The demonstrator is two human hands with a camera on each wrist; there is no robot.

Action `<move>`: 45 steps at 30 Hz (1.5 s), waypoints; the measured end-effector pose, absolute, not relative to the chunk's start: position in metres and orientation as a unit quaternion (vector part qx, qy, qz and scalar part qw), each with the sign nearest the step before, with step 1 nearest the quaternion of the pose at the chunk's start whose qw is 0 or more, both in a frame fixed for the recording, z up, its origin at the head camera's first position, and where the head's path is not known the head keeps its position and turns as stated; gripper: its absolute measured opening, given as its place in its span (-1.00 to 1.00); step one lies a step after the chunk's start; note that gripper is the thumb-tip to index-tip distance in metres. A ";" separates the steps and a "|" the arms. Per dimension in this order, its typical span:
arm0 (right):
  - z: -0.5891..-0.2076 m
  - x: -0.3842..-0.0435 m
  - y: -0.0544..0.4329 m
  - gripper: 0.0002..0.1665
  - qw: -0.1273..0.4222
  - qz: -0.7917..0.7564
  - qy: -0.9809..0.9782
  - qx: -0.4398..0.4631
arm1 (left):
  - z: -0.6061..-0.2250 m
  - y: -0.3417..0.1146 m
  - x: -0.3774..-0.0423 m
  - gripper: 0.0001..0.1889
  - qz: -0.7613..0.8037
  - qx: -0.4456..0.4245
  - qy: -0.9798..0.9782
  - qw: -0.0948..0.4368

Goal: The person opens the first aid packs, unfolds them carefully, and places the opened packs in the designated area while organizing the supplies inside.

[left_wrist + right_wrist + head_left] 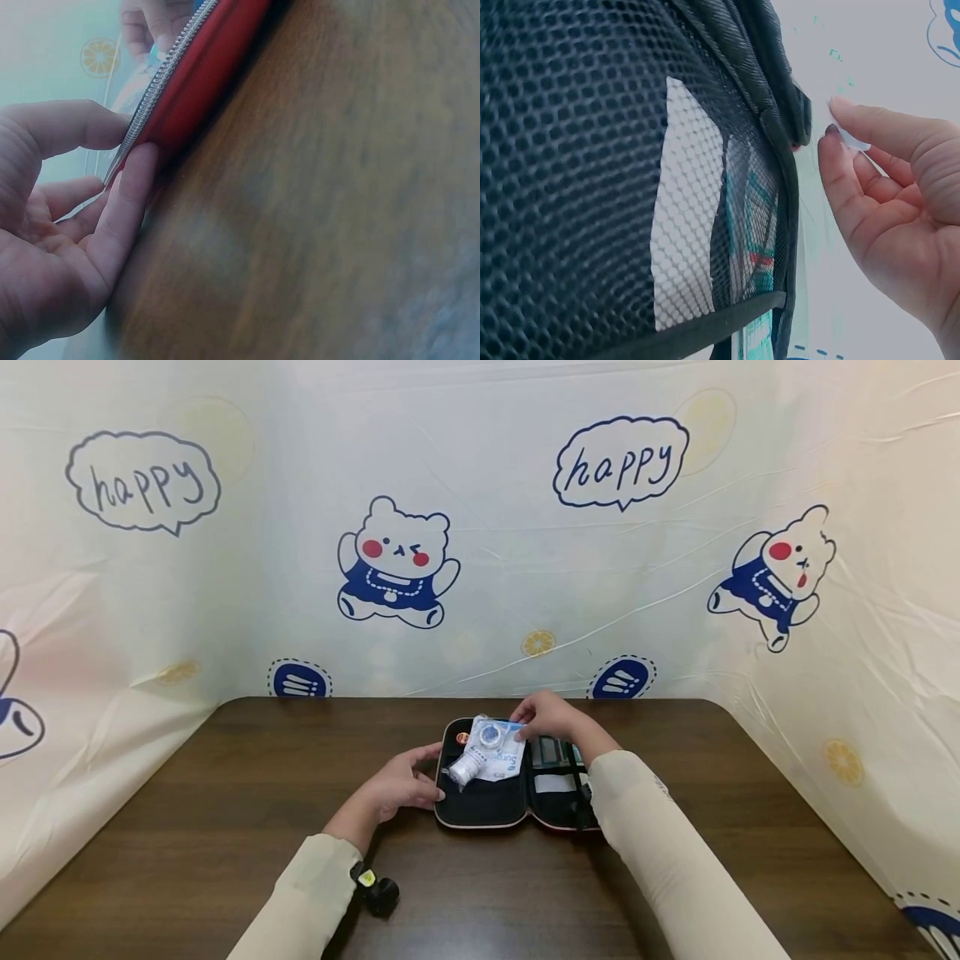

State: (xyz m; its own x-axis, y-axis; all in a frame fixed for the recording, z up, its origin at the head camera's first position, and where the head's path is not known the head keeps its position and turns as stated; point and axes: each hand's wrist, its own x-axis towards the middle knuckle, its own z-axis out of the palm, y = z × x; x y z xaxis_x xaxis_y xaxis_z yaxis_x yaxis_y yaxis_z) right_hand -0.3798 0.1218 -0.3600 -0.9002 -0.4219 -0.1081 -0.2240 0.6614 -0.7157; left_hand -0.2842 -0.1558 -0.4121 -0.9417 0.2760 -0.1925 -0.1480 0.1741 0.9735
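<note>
A zip case [482,808] lies spread open on the table, black inside, with a red outer shell and metal zipper teeth [161,82]. My left hand [399,785] holds its left edge, fingers about the zipper rim. Over the left half is a white and blue printed packet [506,762]; my right hand [553,717] pinches its upper right corner. Beside the packet lies a white item in clear wrapping [467,767], its kind unclear. The right half has a black mesh pocket [577,187] with a white piece [686,217] behind the mesh.
The brown wooden table [480,893] stands against a printed cloth backdrop [510,552] with bears and lettering. A small black device [381,895] is at my left cuff. Green-and-clear packaging [756,225] shows in the case's right half.
</note>
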 end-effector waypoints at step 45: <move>-0.357 -0.367 0.173 -0.64 0.094 -0.592 0.798 -0.056 | -0.411 -0.155 -0.283 -0.11 0.635 0.043 0.753 0.164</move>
State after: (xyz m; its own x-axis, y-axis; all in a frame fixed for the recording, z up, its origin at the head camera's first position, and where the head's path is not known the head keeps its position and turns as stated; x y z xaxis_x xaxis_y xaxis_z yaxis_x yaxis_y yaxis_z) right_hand -0.3671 0.1727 -0.3567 -0.9759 -0.2013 -0.0838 0.0217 0.2928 -0.9559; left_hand -0.2832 -0.1549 -0.4107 -0.9425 0.2734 -0.1924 -0.1436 0.1889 0.9714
